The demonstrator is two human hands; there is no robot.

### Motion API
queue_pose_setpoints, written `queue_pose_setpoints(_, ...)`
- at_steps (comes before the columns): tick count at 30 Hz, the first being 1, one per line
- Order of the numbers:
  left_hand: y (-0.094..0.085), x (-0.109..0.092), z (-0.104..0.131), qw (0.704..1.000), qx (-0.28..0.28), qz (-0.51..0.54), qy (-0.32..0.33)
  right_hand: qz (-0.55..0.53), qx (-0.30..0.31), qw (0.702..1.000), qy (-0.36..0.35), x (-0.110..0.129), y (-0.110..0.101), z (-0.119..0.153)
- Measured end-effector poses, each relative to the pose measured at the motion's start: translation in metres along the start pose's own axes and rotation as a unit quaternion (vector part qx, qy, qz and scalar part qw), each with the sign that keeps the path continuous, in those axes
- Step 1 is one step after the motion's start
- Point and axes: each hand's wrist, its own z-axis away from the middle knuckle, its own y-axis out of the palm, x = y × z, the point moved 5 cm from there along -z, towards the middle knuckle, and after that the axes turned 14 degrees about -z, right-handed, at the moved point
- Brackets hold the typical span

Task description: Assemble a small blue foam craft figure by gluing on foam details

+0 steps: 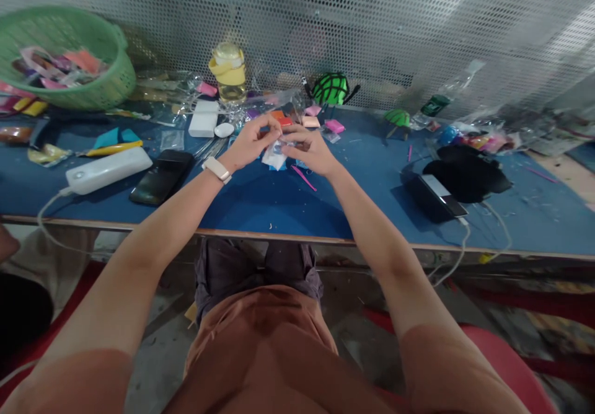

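Observation:
Both hands meet above the blue table, fingers pinched on a small clear plastic packet with something white in it (275,157). My left hand (251,141), with a pale band on its wrist, grips the packet's upper left side. On the other side my right hand (310,149) has its fingers curled around the packet's right edge. Just below them lies a thin pink plastic tool (304,178). Behind the fingers are orange and red packets (282,119), and pink packets (334,126) sit to the right. A white spoon-like piece (224,130) is left of my left hand.
A green basket (93,95) of packets stands far left. Near it are a white power bank (109,171) and a black phone (162,177). Behind stand a yellow-topped bottle (229,76) and a green-and-black turtle-like figure (331,89). A black device (434,198) with cables lies right.

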Motion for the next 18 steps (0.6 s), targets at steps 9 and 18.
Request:
queue_pose_setpoints(9,0.003,0.009,0.0,0.999,-0.005,0.032,-0.027,0.063,-0.052,0.997,-0.011,0.003,0.001,0.001)
queue_pose_setpoints(18,0.009,0.005,0.001,0.997,-0.002,0.067,-0.025,0.034,-0.053,0.998,-0.012,-0.008,-0.001,-0.001)
